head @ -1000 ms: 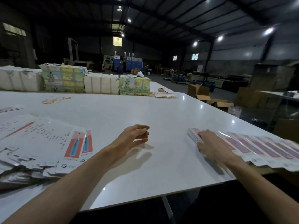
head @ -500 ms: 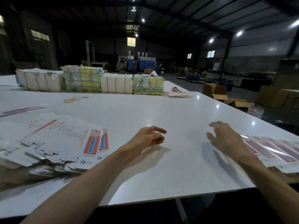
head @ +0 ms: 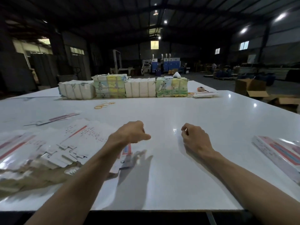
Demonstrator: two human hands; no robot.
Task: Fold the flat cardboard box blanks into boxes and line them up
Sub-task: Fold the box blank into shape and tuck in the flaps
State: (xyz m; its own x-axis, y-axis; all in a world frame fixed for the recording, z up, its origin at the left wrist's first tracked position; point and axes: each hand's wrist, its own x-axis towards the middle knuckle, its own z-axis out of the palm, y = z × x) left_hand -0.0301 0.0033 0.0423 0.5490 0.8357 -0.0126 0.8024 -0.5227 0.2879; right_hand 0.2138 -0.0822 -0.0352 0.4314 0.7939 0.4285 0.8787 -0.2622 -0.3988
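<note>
A loose pile of flat white box blanks [head: 76, 140] with red and blue print spreads over the left of the white table [head: 162, 111]. At the right edge lies a row of folded boxes [head: 279, 151], overlapping each other. My left hand [head: 131, 132] hovers just right of the pile, fingers loosely curled, thumb pointing right, holding nothing. My right hand [head: 193, 137] hovers over bare table near the middle, also loosely curled and empty, well left of the folded boxes.
Several wrapped bundles [head: 139, 86] stand in a line at the table's far side. Yellow rubber bands [head: 103, 104] lie before them. A few blanks [head: 55, 118] lie apart at the left. A small stack [head: 204, 94] sits far right. Open cartons [head: 253, 88] stand on the floor.
My right hand left the row of folded boxes and swung left to the table's middle, its fingers curling. My view turned left; the left hand drifted towards the blank pile.
</note>
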